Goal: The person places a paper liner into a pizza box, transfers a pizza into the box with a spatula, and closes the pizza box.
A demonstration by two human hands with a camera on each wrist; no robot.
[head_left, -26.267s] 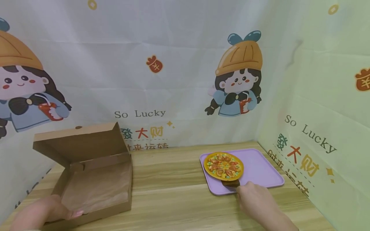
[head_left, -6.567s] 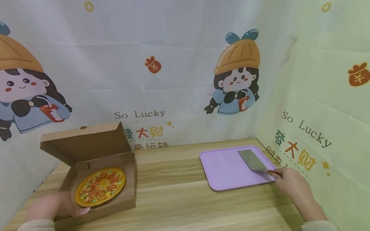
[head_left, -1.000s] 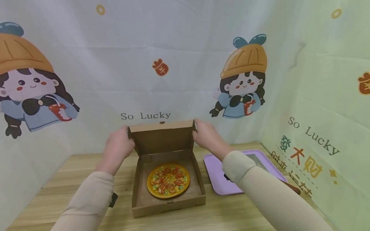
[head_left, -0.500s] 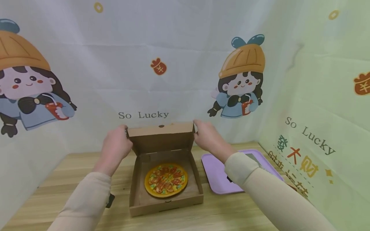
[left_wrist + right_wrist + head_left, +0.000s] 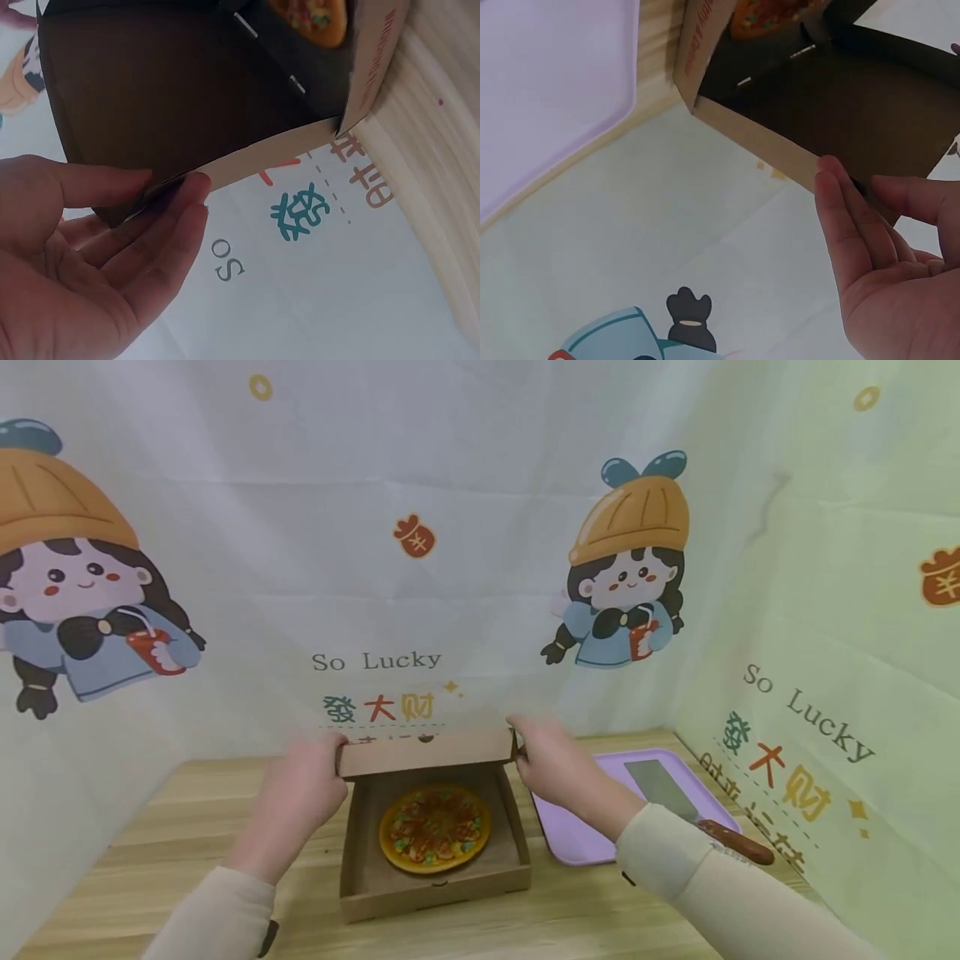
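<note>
A brown cardboard pizza box (image 5: pixel 435 902) stands in the middle of the table with its lid (image 5: pixel 427 757) tilted partway down over it. Inside lies a round pizza (image 5: pixel 435 831) with a yellow crust and colourful toppings, shaded by the lid at its far side. My left hand (image 5: pixel 303 789) pinches the lid's left front corner; in the left wrist view the thumb is inside and the fingers (image 5: pixel 169 247) outside the side flap. At the opposite corner my right hand (image 5: pixel 558 768) pinches the lid the same way, its fingers (image 5: pixel 847 217) along the outer flap.
To the right lies a purple tray (image 5: pixel 570 839), partly behind my right forearm. A flat metal spatula (image 5: pixel 660 789) rests on it, its brown wooden handle (image 5: pixel 738 842) reaching over the tray's edge. Printed cloth walls (image 5: pixel 480 610) enclose the wooden table (image 5: pixel 202 810).
Both hands have lowered the lid forward and down over the pizza. Earlier, the pizza went from the tray into the box, the spatula was laid down, and the box was shifted to the middle.
</note>
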